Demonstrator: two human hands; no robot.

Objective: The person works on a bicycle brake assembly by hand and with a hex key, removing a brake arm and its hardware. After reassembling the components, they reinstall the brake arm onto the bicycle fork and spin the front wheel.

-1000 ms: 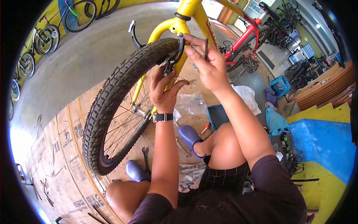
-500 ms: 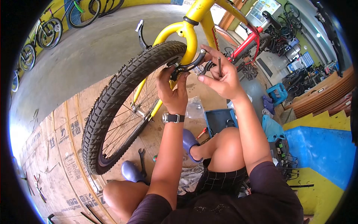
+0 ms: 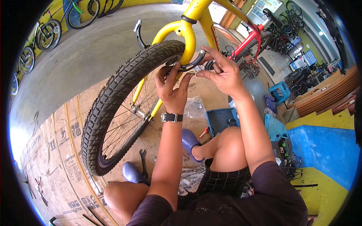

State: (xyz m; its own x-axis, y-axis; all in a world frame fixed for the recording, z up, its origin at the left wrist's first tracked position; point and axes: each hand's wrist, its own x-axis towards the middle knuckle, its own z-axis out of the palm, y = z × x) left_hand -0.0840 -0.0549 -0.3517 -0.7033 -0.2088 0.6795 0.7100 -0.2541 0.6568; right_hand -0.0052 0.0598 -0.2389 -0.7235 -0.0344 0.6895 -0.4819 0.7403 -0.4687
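Note:
A yellow bicycle fork [image 3: 187,41] straddles a knobby black tire [image 3: 109,100]. Beside the fork's near leg, a black brake arm [image 3: 195,63] extends between my hands. My left hand [image 3: 171,84] is closed round the lower end of that arm, by the rim. My right hand [image 3: 223,75] pinches near the arm's outer end, its thumb and fingers around something thin that is mostly hidden. A fine, light-coloured wire or spring [image 3: 191,72] shows between the two thumbs. Another brake arm [image 3: 139,34] sticks out on the tire's far side.
Cardboard [image 3: 62,150] covers the floor under the wheel. A blue tray [image 3: 222,121], a clear plastic bag [image 3: 196,108] and a wrench [image 3: 143,162] lie near my legs. Behind are a red bicycle [image 3: 245,44] and a blue stool [image 3: 279,93]. Bicycles stand at the upper left.
The fork and wheel appear shifted slightly left. My left thumb has moved towards my right thumb, and my right hand has turned; the dark rod upright in it no longer shows clearly.

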